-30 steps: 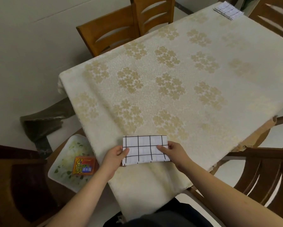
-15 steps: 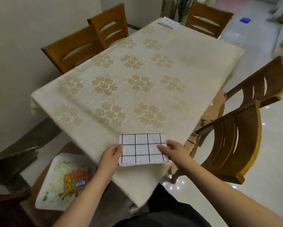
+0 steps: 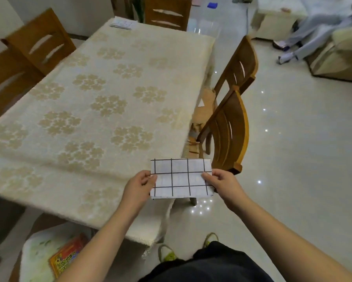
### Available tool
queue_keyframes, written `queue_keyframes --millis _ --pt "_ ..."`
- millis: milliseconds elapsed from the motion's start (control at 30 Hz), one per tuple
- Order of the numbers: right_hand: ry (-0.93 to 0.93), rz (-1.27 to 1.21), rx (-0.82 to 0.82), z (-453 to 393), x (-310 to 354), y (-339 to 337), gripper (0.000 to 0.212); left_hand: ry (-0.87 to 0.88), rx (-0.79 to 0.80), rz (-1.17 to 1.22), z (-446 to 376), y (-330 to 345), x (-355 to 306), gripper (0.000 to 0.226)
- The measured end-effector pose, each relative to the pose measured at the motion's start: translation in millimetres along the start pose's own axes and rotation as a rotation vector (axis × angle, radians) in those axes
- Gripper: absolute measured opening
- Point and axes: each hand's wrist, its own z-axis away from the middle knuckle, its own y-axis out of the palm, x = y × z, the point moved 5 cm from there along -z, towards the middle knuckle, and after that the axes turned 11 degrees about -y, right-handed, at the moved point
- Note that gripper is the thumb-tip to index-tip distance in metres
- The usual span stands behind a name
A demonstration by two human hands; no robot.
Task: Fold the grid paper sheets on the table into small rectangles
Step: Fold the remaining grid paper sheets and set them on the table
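The folded grid paper (image 3: 181, 178) is held in the air off the near right corner of the table (image 3: 101, 102) — half a second ago it was seen against the tablecloth edge. It is pinched at its left edge by the left hand (image 3: 139, 186) and at its right edge by the right hand (image 3: 222, 183), thumbs on top. A stack of folded grid sheets (image 3: 122, 24) is seen at the table's far end. The view has swung right — a wooden chair (image 3: 230, 121) beside the table is now central.
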Motion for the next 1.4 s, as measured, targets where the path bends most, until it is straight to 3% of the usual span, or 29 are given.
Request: queue_keyframes --millis 200,533,1000,1400 --pt "0.016 -0.065 -0.154 24.4 -18.0 -67.7 0.015 0.002 0.154 -0.056 -9.0 64.5 -23.4 0.015" --pt "0.031 -0.215 -0.352 62.3 -65.1 -190.2 0.010 0.067 0.244 -0.227 7.7 198.7 -74.7 0.018" --pt "0.001 -0.309 -0.394 50.1 -91.2 -355.4 0.013 0.119 0.256 -0.405 12.7 358.6 -119.2 0.021" --pt "0.071 -0.234 -0.361 -46.5 -90.6 -418.2 0.026 0.012 0.372 -0.237 -66.9 417.1 -170.6 0.020"
